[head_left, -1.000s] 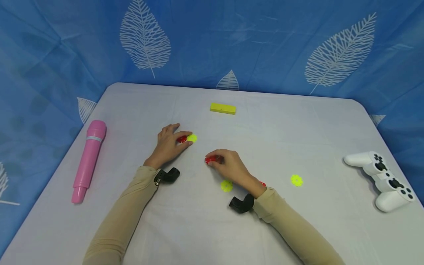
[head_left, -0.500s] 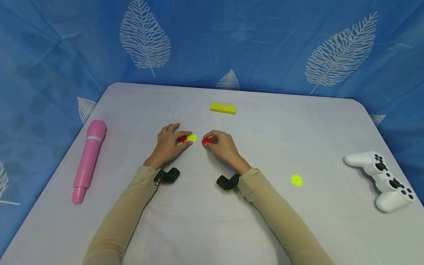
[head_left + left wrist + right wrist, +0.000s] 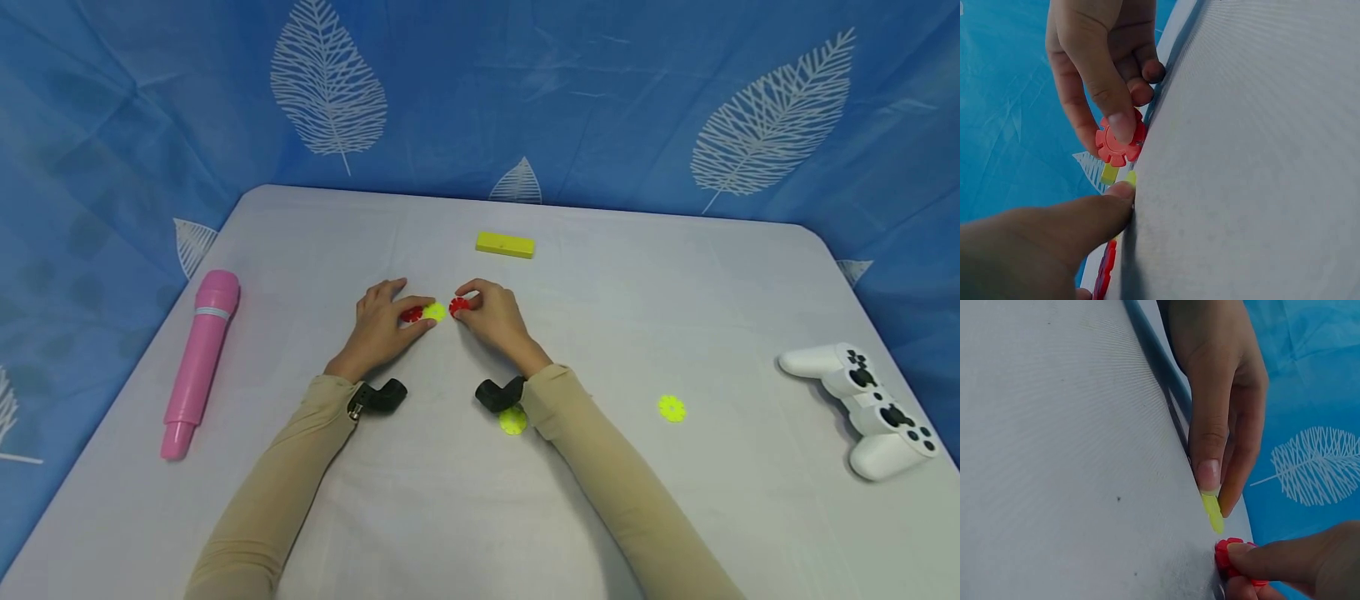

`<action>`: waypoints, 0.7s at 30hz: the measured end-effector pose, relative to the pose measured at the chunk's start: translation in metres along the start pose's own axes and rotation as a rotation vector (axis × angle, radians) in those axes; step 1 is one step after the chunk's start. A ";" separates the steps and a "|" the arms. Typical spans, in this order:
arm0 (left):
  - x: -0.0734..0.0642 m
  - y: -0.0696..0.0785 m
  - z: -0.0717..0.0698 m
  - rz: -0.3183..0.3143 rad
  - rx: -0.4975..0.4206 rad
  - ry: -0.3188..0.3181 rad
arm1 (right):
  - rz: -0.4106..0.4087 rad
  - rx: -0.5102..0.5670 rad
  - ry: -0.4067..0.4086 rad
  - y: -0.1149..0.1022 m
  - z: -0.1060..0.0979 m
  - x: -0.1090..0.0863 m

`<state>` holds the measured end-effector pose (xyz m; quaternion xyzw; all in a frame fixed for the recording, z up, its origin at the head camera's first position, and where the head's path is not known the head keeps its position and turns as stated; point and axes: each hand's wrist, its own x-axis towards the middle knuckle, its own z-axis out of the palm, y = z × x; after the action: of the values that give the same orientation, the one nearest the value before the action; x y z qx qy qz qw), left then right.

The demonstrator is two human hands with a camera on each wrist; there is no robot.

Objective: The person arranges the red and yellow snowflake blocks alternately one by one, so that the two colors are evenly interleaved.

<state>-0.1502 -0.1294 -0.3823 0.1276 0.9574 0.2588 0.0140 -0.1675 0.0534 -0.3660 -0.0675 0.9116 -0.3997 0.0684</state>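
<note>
Tilting the red disc [image 3: 458, 307] your right hand [image 3: 498, 322] pinches could jolt loose the yellow disc [image 3: 435, 312] your left hand [image 3: 381, 330] pinches.

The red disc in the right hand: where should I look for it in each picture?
Head view: the red disc is near the centre, pinched by the right hand.
Left wrist view: left of centre, about mid-height, the red disc, partly covered by that hand.
Right wrist view: lower right, the red disc, again partly covered.
Shared landmark: the yellow disc at the left hand.
</note>
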 end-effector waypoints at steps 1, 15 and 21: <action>0.000 0.000 0.000 0.000 0.001 0.000 | 0.003 -0.001 -0.001 -0.001 0.000 0.001; -0.001 -0.002 0.000 -0.005 -0.013 -0.003 | -0.005 -0.094 -0.033 -0.004 0.002 0.004; 0.000 -0.001 0.000 -0.004 -0.015 -0.002 | -0.027 -0.115 -0.025 -0.007 0.002 0.003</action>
<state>-0.1505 -0.1302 -0.3828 0.1257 0.9557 0.2658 0.0164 -0.1692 0.0472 -0.3621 -0.0885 0.9311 -0.3468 0.0701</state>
